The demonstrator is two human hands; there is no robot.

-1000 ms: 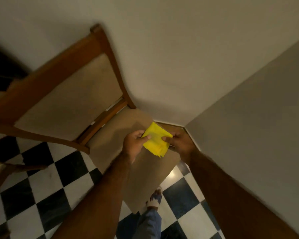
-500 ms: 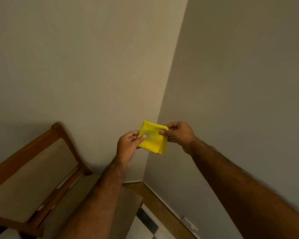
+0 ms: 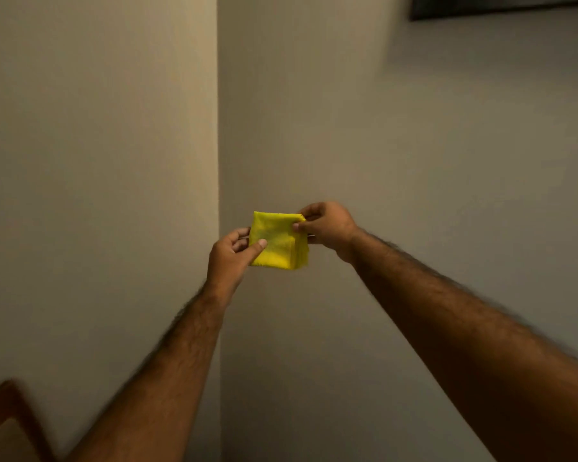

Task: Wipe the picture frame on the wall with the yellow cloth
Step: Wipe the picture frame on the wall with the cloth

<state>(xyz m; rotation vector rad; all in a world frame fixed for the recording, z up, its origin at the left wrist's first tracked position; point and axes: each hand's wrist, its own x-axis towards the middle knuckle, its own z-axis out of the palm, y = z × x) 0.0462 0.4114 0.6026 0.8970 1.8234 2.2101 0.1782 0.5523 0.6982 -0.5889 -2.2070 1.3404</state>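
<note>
A folded yellow cloth (image 3: pixel 279 240) is held up in front of the wall corner, at mid-frame. My left hand (image 3: pixel 232 255) pinches its lower left edge with thumb on the front. My right hand (image 3: pixel 327 228) pinches its upper right corner. The dark lower edge of the picture frame (image 3: pixel 501 6) shows at the top right on the right-hand wall, well above and to the right of the cloth; most of it is out of view.
Two plain walls meet at a corner (image 3: pixel 218 128) just left of the cloth. The top of a wooden chair back (image 3: pixel 10 415) with beige padding shows at the bottom left.
The view has tilted upward: the floor and most of the chair have dropped out of sight, and the picture frame's edge has come into view at top right. Both hands still hold the cloth.
</note>
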